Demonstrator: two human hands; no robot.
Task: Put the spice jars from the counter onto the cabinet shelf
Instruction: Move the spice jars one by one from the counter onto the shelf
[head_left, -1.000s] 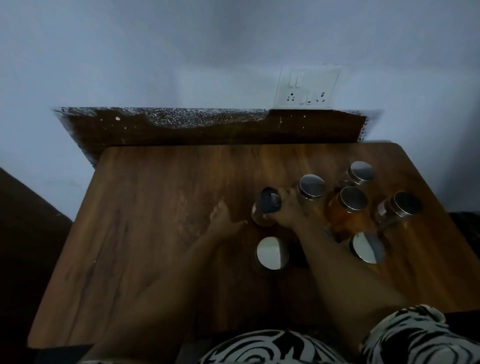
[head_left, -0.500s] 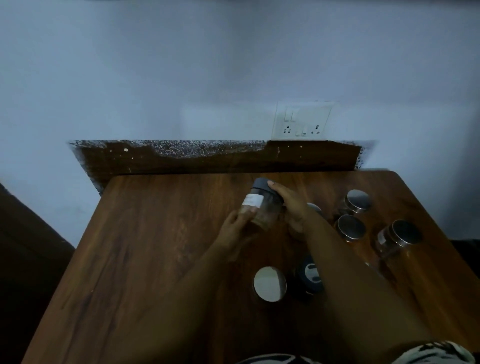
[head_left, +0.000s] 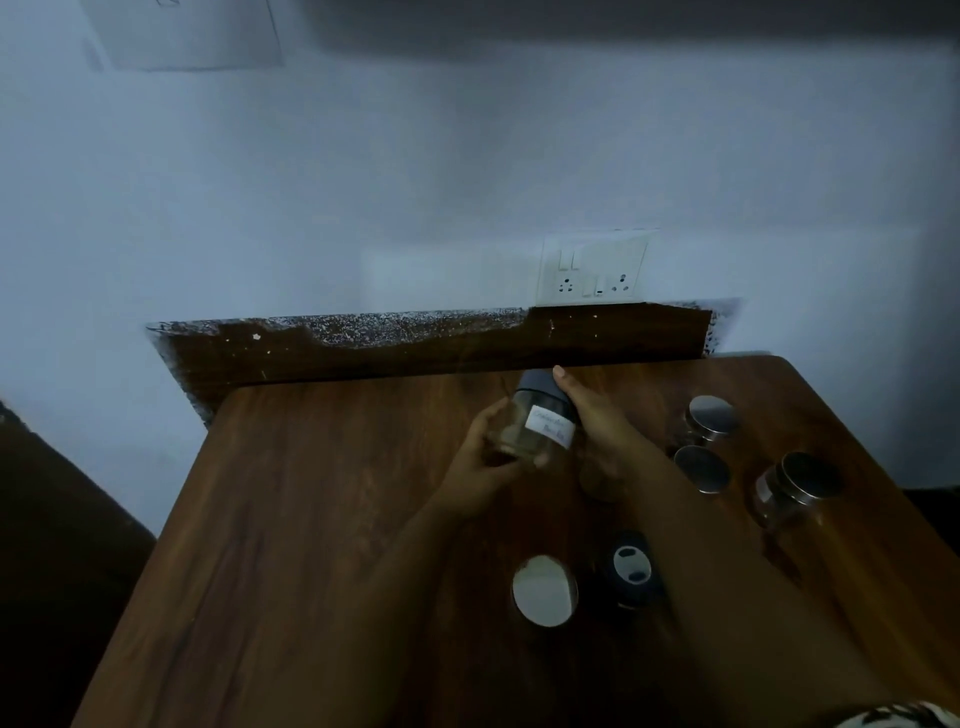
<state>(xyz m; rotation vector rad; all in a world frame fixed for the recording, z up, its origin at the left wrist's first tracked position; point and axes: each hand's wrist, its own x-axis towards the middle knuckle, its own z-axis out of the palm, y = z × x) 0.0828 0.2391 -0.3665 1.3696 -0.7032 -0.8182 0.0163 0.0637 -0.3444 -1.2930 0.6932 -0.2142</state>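
Head view shows both hands holding one clear glass jar with a dark lid and a white label (head_left: 540, 426) up above the brown wooden tabletop (head_left: 322, 519). The left hand (head_left: 483, 467) cups its bottom with curled fingers. The right hand (head_left: 592, 421) wraps its top end. This looks like the lifting step. Other jars with shiny silver lids (head_left: 711, 415) wait on the tabletop to the right. Next, the jar likely must go up to the cabinet shelf, which cannot be seen.
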